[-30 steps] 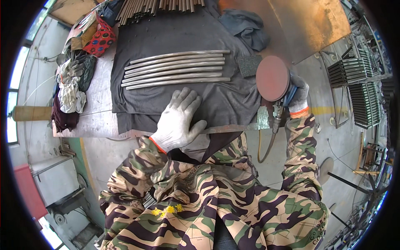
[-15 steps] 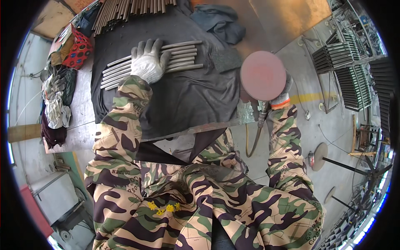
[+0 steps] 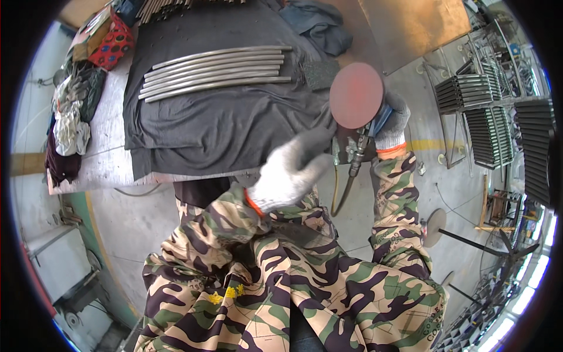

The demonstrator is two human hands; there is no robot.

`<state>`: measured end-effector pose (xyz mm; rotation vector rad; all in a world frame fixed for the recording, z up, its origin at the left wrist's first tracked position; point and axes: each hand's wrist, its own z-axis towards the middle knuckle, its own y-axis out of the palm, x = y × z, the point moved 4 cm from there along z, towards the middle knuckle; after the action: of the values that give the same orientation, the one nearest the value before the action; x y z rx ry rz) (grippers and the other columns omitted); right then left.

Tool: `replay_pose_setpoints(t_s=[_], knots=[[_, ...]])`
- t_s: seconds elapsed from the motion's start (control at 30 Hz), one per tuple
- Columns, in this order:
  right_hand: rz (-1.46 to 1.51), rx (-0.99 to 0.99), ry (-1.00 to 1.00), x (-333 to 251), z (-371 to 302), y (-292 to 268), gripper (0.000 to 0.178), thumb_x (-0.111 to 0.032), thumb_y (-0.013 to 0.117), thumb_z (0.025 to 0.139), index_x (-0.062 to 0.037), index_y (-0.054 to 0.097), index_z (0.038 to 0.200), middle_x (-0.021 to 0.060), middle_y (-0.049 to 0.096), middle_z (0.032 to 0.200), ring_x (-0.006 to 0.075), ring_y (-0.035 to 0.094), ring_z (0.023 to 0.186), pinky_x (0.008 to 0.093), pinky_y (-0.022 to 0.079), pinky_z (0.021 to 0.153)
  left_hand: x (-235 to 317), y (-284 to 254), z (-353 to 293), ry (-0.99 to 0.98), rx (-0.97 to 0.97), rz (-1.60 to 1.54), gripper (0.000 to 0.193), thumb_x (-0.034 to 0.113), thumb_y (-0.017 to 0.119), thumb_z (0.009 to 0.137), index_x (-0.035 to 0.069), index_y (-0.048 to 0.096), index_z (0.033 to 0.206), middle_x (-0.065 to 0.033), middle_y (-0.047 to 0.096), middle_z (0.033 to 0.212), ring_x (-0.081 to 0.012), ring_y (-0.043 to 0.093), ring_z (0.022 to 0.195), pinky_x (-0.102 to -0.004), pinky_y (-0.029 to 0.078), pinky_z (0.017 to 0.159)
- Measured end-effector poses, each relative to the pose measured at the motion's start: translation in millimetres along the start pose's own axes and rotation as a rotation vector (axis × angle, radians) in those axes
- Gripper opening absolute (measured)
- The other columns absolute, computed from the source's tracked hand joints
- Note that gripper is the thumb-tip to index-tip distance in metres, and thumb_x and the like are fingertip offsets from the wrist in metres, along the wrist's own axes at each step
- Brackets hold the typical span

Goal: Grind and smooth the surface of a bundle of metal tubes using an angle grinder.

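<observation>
My right hand [image 3: 394,123], in a grey-and-white glove with an orange cuff, grips a disc sander [image 3: 356,95]. Its round reddish pad faces up at the right edge of the table, with a hose fitting hanging below. My left hand [image 3: 290,173], gloved in white with dark fingers, hovers over the front table edge, thumb apart from the stretched fingers. Nothing shows in it, though motion blurs it a little. Several metal tubes [image 3: 214,73] lie side by side on a black cloth [image 3: 187,129], away from both hands.
More tubes [image 3: 170,9] are piled at the far edge. A blue-grey cloth [image 3: 316,26] and a dark green pad [image 3: 321,75] lie near the sander. Rags [image 3: 73,126] sit at the left. Racks of tubes [image 3: 489,135] stand on the right; an air hose [image 3: 343,199] hangs down.
My left hand has come off the tubes and moved right and towards me. The sander has tilted and shifted slightly up and left in my right hand. The view has moved somewhat.
</observation>
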<state>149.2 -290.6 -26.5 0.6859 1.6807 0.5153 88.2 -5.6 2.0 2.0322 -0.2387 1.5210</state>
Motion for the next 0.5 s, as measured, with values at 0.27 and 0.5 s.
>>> replay_pose_setpoints(t_s=[0.27, 0.5], knots=[[-0.127, 0.221, -0.137, 0.1, -17.3, 58.1, 0.066, -0.036, 0.059, 0.092, 0.0066, 0.055, 0.142, 0.0231, 0.063, 0.137, 0.0394, 0.065, 0.122, 0.0534, 0.053, 0.105, -27.2, 54.9, 15.4, -0.078, -0.156, 0.052, 0.049, 0.024, 0.061, 0.106, -0.009, 0.053, 0.142, -0.0148, 0.072, 0.114, -0.0171, 0.067, 0.104, -0.0331, 0.054, 0.093], [-0.089, 0.177, -0.105, 2.8, -50.2, 79.3, 0.061, -0.038, 0.058, 0.097, 0.0033, 0.057, 0.141, 0.0217, 0.063, 0.137, 0.0374, 0.064, 0.124, 0.0502, 0.053, 0.106, -15.4, 64.4, -7.6, -0.168, -0.072, -0.095, 0.030, 0.025, 0.053, 0.110, -0.004, 0.062, 0.112, -0.0105, 0.070, 0.091, -0.0169, 0.071, 0.075, -0.0335, 0.055, 0.067]])
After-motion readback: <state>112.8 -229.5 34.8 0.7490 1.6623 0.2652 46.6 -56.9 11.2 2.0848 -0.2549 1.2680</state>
